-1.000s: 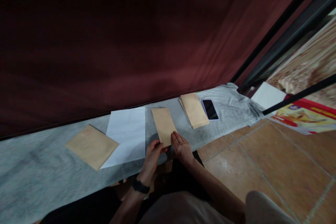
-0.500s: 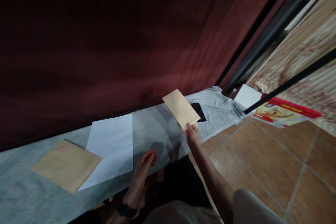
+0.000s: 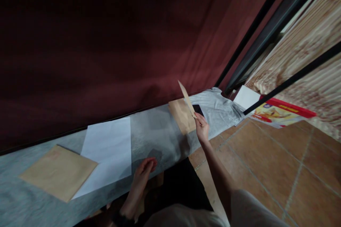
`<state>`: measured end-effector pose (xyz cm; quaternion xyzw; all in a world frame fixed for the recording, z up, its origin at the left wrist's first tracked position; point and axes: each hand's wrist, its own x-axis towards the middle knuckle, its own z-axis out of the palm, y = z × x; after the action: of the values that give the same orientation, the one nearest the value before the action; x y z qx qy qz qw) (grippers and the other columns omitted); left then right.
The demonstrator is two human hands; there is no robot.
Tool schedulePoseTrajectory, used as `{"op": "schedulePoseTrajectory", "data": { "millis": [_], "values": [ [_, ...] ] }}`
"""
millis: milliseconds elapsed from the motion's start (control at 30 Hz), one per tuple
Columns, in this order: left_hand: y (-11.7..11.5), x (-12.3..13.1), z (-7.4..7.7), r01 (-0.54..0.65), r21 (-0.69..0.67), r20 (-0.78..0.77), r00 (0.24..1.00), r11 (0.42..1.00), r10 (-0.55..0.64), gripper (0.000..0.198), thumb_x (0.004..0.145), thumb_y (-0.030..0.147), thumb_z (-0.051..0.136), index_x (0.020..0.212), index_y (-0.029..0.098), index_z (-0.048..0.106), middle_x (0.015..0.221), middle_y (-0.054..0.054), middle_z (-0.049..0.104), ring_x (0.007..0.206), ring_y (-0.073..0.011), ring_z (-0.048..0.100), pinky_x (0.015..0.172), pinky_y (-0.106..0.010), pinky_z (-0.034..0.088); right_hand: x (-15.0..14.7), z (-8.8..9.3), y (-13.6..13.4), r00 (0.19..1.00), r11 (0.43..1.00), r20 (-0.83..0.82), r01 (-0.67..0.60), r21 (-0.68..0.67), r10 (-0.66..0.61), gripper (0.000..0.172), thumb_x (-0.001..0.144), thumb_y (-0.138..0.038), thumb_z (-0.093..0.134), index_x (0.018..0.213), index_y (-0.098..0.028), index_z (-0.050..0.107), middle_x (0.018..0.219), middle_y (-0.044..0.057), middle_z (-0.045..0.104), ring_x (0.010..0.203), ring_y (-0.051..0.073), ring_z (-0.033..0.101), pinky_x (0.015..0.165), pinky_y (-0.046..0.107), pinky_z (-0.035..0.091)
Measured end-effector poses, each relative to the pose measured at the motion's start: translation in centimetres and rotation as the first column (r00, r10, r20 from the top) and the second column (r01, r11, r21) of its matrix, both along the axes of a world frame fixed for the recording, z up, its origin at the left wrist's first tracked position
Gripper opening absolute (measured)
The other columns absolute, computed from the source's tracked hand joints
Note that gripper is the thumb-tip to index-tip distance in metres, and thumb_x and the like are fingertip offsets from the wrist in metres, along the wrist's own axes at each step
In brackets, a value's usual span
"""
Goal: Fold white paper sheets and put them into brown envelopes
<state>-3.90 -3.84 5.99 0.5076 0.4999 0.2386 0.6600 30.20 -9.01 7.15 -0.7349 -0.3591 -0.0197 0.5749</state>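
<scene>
Raised in my right hand (image 3: 201,127) is a tan paper envelope (image 3: 187,100), gripped by its near end and turned nearly edge-on. Below it, another tan envelope (image 3: 181,116) lies on the grey cloth (image 3: 157,124). Just behind my right hand, a dark phone (image 3: 198,110) is partly covered from view. My left hand (image 3: 145,166) hovers near the cloth's front edge, fingers curled in and nothing seen in them. To its left a white sheet of paper (image 3: 109,149) lies flat, with a larger brown envelope (image 3: 60,172) overlapping its left side.
A dark red wall panel (image 3: 119,60) rises behind the narrow cloth-covered surface. Black metal bars (image 3: 290,81) cross at the right. Beyond the right end are a white box-like item (image 3: 246,97) and a red and yellow printed package (image 3: 279,111), above the tiled floor (image 3: 261,156).
The envelope in my right hand has turned from face-up to nearly edge-on, and another envelope now shows on the cloth beneath it. My left hand stays curled in about the same place.
</scene>
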Motion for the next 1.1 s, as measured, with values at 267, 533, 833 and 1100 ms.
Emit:
{"op": "schedulePoseTrajectory", "data": {
  "millis": [267, 533, 833, 1100],
  "values": [
    [0.3, -0.4, -0.8, 0.046, 0.016, 0.008, 0.999, 0.999, -0.046, 0.058, 0.065, 0.073, 0.075, 0.092, 0.021, 0.074, 0.093, -0.01, 0.077, 0.096, -0.031, 0.074, 0.089, -0.047, 0.059, 0.8, -3.7, -1.4, 0.86, 0.9, 0.475, 0.044, -0.433, 0.186, 0.047, 0.096, -0.013, 0.042, 0.138, -0.017, 0.062, 0.14, 0.011, 0.064, 0.136, 0.024, 0.054, 0.114, 0.045, 0.047],
    [0.3, -0.5, -2.1, 0.06, 0.004, -0.012, 0.998, 0.998, -0.059, 0.062, 0.065, 0.075, 0.071, 0.093, 0.02, 0.072, 0.094, -0.011, 0.076, 0.096, -0.0305, 0.074, 0.088, -0.045, 0.059, -1.2, -6.5, -2.6, 0.851, 0.861, 0.507, 0.149, -0.486, 0.139, 0.044, 0.099, -0.013, 0.041, 0.137, -0.013, 0.062, 0.144, 0.017, 0.061, 0.137, 0.028, 0.053, 0.112, 0.047, 0.045],
    [2.1, -4.7, -2.4, 0.13, 0.641, -0.332, 0.936, 0.757, 0.12, 0.046, 0.095, 0.055, 0.045, 0.115, 0.02, 0.069, 0.124, -0.013, 0.07, 0.12, -0.029, 0.065, 0.108, -0.049, 0.05, -2.8, -6.2, -3.2, 0.828, 0.93, 0.512, -0.031, -0.367, 0.229, 0.052, 0.096, -0.01, 0.039, 0.144, -0.019, 0.055, 0.152, 0.015, 0.052, 0.144, 0.028, 0.045, 0.117, 0.054, 0.04],
    [1.9, -9.5, -4.6, 0.61, 0.629, -0.776, 0.524, 0.482, 0.351, 0.068, 0.096, 0.057, 0.048, 0.144, 0.008, 0.052, 0.155, -0.026, 0.045, 0.146, -0.0413, 0.041, 0.116, -0.06, 0.035, -15.5, -7.3, 0.7, 0.779, 0.815, 0.264, -0.489, -0.31, 0.568, 0.055, 0.091, -0.008, 0.043, 0.143, -0.021, 0.057, 0.15, 0.011, 0.054, 0.14, 0.025, 0.05, 0.113, 0.047, 0.049]
  ]
}}
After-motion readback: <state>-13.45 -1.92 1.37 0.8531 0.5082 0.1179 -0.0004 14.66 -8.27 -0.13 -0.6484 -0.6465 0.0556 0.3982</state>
